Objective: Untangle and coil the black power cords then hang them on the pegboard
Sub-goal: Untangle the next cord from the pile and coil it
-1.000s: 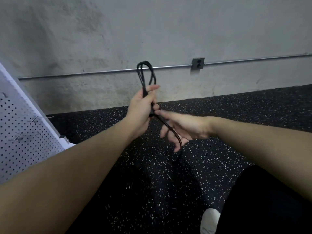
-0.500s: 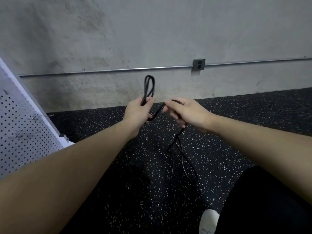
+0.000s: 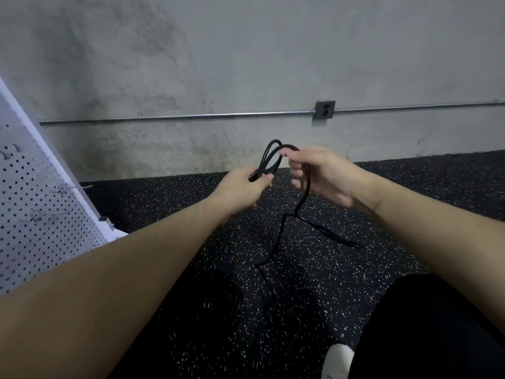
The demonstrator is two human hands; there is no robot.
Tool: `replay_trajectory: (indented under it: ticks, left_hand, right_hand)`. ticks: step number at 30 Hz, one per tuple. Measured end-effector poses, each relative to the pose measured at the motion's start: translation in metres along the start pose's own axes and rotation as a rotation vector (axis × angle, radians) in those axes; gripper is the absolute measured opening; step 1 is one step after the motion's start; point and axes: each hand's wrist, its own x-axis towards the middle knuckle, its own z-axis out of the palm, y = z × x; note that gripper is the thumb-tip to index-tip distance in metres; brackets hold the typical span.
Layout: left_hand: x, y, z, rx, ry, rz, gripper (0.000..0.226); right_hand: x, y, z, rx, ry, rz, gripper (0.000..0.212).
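Both hands are up in front of the concrete wall (image 3: 191, 64), working 1 black power cord (image 3: 269, 160). The left hand (image 3: 240, 187) has its fingers curled tight around the gathered base of the coil, and 2 slim loops poke out above its knuckles, glossy and round in section. The right hand (image 3: 322, 173) sits just beside it, thumb and forefinger pinching the top of the loop, the remaining fingers loosely curled around the strand that drops below the palm. From there the cord hangs down, kinks, and trails across the floor (image 3: 328, 283) in a thin wandering line toward the person's legs (its far end gets lost against the dark surface).

That floor is black rubber, matte, flecked with pale specks. The wall is rough grey, blotchy, with a thin metal conduit (image 3: 191, 115) running straight across to a square grey outlet box (image 3: 324, 110). At the left leans the white pegboard (image 3: 41, 214), a flat panel dotted with even rows of round holes, carrying a few bare wire hooks (image 3: 71, 187). A white shoe tip (image 3: 337, 361) shows at the bottom edge.
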Motion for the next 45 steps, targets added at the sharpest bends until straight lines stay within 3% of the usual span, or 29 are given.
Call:
replay_trajectory:
  ticks: [2, 4, 7, 11, 16, 18, 22, 25, 28, 31, 33, 35, 37, 40, 42, 45]
  left_hand:
    - [0.0, -0.005, -0.006, 0.071, 0.006, 0.019, 0.027]
    - [-0.002, -0.005, -0.006, 0.104, -0.024, 0.057, 0.03]
    - [-0.009, -0.001, 0.002, 0.118, -0.104, 0.107, 0.037]
    - [-0.011, 0.005, 0.01, 0.094, -0.157, 0.166, 0.037]
    - [-0.012, 0.001, 0.012, 0.032, -0.15, 0.155, 0.03]
    - [-0.013, -0.003, 0.014, 0.021, -0.139, 0.131, 0.03]
    - [-0.009, -0.002, 0.018, -0.015, -0.091, 0.135, 0.029]
    - [-0.01, 0.003, 0.024, -0.138, -0.14, 0.096, 0.045]
    - [-0.011, 0.007, 0.03, -0.207, -0.174, 0.096, 0.039]
    - [-0.01, 0.011, 0.032, -0.386, -0.101, 0.065, 0.032]
    - [-0.007, 0.012, 0.03, -0.562, -0.044, -0.002, 0.03]
    - [-0.006, 0.014, 0.023, -0.661, 0.016, -0.084, 0.032]
    - [-0.003, 0.015, 0.017, -0.753, 0.074, -0.135, 0.033]
    - [0.0, 0.014, 0.014, -0.907, 0.118, -0.155, 0.034]
    - [0.002, 0.014, 0.016, -0.947, 0.113, -0.168, 0.035]
    - [-0.001, 0.019, 0.019, -0.951, 0.083, -0.179, 0.034]
  right_hand:
    - [0.0, 0.006, -0.006, -0.208, 0.101, -0.067, 0.049]
    - [0.003, 0.011, -0.004, -0.309, 0.273, -0.185, 0.035]
    - [0.009, 0.012, 0.002, -0.207, 0.397, -0.294, 0.015]
    - [0.011, 0.011, 0.011, 0.002, 0.409, -0.272, 0.045]
    - [0.019, 0.014, 0.013, 0.155, 0.336, -0.017, 0.06]
    - [0.02, 0.016, 0.014, 0.157, 0.292, 0.034, 0.057]
    - [0.023, 0.01, 0.02, 0.277, 0.305, -0.016, 0.031]
    - [0.027, 0.008, 0.02, 0.346, 0.308, -0.027, 0.032]
    - [0.028, 0.007, 0.019, 0.373, 0.31, -0.049, 0.035]
    - [0.031, 0.009, 0.021, 0.245, 0.315, -0.088, 0.038]
    - [0.028, 0.012, 0.021, -0.1, 0.379, -0.097, 0.05]
    - [0.021, 0.015, 0.015, -0.43, 0.459, -0.139, 0.032]
    - [0.012, 0.016, 0.01, -0.517, 0.39, -0.04, 0.028]
    - [0.005, 0.02, 0.016, -0.533, 0.175, 0.246, 0.053]
    - [0.008, 0.024, 0.019, -0.422, 0.134, 0.359, 0.063]
    - [0.012, 0.024, 0.02, -0.215, 0.087, 0.429, 0.053]
